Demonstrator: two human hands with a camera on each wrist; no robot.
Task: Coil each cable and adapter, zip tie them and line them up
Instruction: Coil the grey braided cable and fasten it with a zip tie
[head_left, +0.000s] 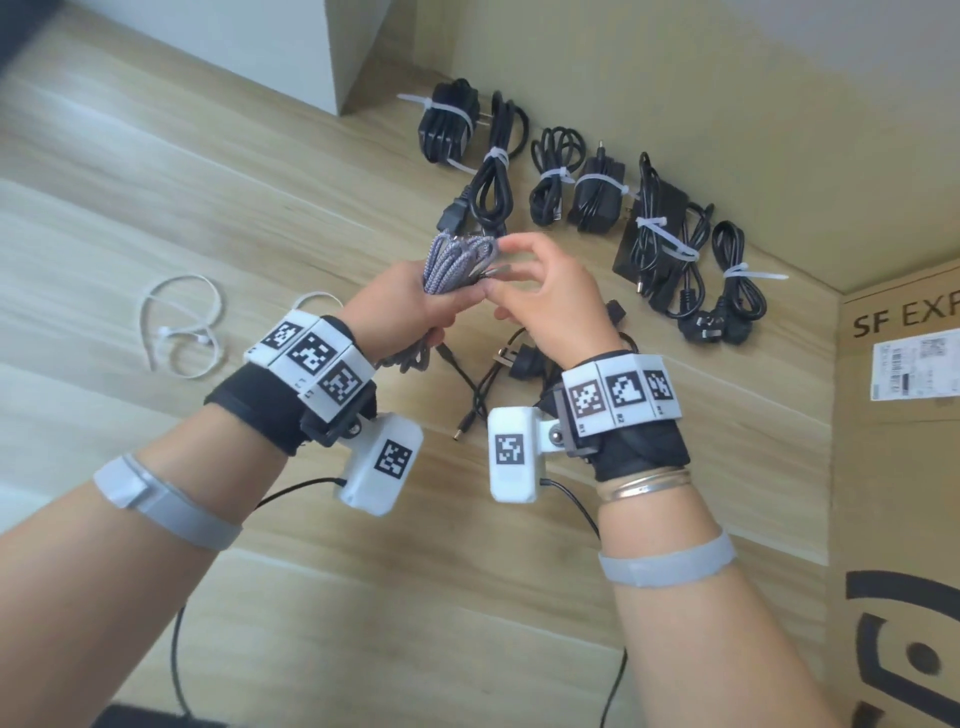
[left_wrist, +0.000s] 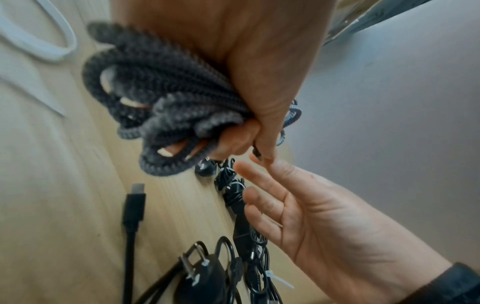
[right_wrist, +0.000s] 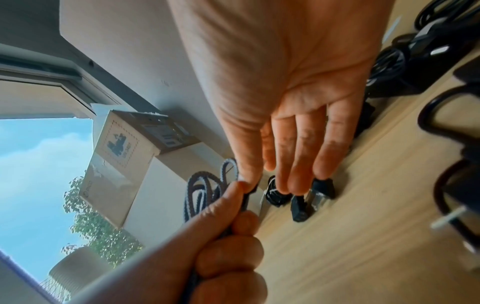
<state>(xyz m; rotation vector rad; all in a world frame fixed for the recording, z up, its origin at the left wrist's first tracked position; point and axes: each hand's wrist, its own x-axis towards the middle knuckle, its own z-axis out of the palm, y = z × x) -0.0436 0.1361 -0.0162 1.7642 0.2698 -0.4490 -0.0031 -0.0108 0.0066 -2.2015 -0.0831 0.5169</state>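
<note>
A grey braided cable (head_left: 457, 262), folded into a bundle of loops, is held up above the wooden floor. My left hand (head_left: 410, 301) grips the bundle round its middle, thumb on top; the loops (left_wrist: 168, 107) stick out past its fingers. My right hand (head_left: 511, 270) is beside it with fingers straight and relaxed. Its thumb tip meets the left thumb at the cable's loose end (right_wrist: 246, 197), and its index finger touches the top of the loops. Several black cables and adapters (head_left: 553, 176), each coiled and zip tied, lie in a row along the wall.
Loose white zip ties (head_left: 182, 322) lie on the floor at the left. An untied black adapter (head_left: 519, 361) with its cord and barrel plug (head_left: 461, 432) lies under my hands. A cardboard box (head_left: 904, 441) stands at the right, a white box (head_left: 337, 52) at the back.
</note>
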